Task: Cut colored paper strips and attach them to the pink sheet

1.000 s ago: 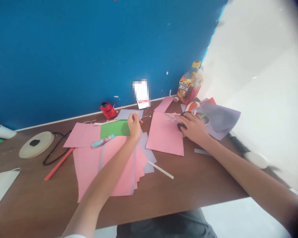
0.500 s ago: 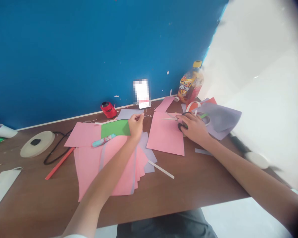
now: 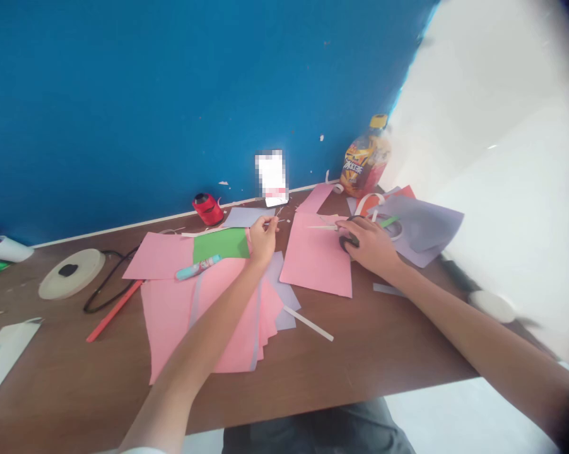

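Note:
My right hand (image 3: 372, 243) is closed on a pair of scissors (image 3: 348, 243) with black handles. Their blades point left over a pink sheet (image 3: 315, 258). My left hand (image 3: 264, 238) is pinched closed beside a green piece of paper (image 3: 222, 243). A thin, pale end shows at its fingertips, too small to name. Under my left forearm lies a stack of pink sheets (image 3: 171, 321), with a light blue glue pen or marker (image 3: 198, 268) on top. A white paper strip (image 3: 308, 323) rests between my arms.
A red thread spool (image 3: 207, 209) and a blurred bright screen (image 3: 272, 176) stand by the blue wall. At the back right is a drink bottle (image 3: 366, 157), with purple sheets (image 3: 426, 221) before it. A cream disc (image 3: 71, 274) and a red stick (image 3: 114, 312) lie left.
My left hand has shifted slightly to the right, still pinched. My right hand and the scissors have hardly moved.

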`<state>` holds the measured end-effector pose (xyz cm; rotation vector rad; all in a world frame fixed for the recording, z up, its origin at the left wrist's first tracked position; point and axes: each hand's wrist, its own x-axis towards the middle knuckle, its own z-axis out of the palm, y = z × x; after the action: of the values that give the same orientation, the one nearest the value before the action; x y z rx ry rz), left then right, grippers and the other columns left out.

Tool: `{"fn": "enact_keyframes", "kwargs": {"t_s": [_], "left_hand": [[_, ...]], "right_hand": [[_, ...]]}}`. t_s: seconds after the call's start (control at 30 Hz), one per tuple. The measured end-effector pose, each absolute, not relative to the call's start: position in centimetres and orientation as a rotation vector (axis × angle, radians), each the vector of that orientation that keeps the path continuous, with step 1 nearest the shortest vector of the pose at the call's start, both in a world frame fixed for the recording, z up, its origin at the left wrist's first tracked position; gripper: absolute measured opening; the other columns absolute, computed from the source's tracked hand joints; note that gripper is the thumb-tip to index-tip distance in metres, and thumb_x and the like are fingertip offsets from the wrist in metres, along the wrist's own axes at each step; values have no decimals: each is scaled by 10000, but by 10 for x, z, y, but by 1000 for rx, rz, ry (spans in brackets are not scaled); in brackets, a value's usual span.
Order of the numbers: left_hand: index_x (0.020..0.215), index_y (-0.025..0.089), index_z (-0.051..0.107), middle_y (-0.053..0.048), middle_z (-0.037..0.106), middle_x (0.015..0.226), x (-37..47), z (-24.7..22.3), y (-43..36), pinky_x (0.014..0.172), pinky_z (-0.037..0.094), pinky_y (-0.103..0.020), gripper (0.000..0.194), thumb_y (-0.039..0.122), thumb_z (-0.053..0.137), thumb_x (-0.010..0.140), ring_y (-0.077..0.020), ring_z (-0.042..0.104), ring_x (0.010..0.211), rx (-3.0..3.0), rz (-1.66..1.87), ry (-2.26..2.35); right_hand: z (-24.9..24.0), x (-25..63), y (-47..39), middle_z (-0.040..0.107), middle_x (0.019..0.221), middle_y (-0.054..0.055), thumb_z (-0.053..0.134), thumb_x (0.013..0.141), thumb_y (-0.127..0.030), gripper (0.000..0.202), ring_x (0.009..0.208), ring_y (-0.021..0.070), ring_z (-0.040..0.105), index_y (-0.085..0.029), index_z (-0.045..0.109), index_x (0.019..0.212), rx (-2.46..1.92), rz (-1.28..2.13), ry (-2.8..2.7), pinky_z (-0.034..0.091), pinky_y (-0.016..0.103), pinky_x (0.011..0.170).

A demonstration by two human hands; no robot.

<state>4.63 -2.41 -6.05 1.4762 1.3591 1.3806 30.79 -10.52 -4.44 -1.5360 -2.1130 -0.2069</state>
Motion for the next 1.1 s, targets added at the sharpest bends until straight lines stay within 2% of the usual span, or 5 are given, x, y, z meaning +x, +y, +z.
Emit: {"fn": "enact_keyframes", "kwargs": {"t_s": [0.3, 0.5, 0.6, 0.73, 1.1], "left_hand": [[699, 192, 605, -20, 661, 697, 45, -62, -26, 650, 467, -276, 335, 507, 602, 814, -148, 628, 655, 1438, 1361, 1476], [1149, 239, 568, -54, 644, 1199, 48, -62, -25, 692, 493, -270, 461, 274, 731, 719, -109, 641, 705, 1482, 1394, 1403], [979, 205, 615, -42, 691, 960, 50, -58, -27, 658, 483, -261, 244, 382, 640, 812, -121, 635, 683, 1476, 1328, 1384], [705, 188, 562, -15, 603, 646, 52, -51, -33, 586, 446, -251, 359, 493, 504, 885, -125, 580, 592, 1461, 1291, 1361], [787, 228, 606, -24, 708, 831, 57, -48, -40, 704, 419, -304, 164, 324, 516, 885, -186, 630, 744, 1941, 1076, 1495]], "right_hand": [[-42, 307, -106, 654, 1052, 97, 534, 781, -149, 406, 990, 286, 590, -204, 630, 1171, -1536, -223, -2116, 437, 394, 806], [-42, 307, -107, 658, 1033, 97, 529, 775, -142, 411, 962, 280, 599, -199, 634, 1168, -1523, -187, -2129, 454, 392, 810], [-42, 307, -107, 658, 1036, 99, 529, 777, -141, 409, 962, 281, 602, -194, 636, 1168, -1517, -187, -2127, 459, 397, 814], [-42, 306, -107, 661, 1028, 98, 528, 780, -146, 408, 960, 277, 608, -193, 637, 1170, -1515, -201, -2130, 466, 391, 812], [-38, 306, -111, 711, 1072, 60, 560, 760, -196, 439, 899, 269, 661, -242, 636, 1190, -1764, -180, -1867, 480, 345, 671]]}}
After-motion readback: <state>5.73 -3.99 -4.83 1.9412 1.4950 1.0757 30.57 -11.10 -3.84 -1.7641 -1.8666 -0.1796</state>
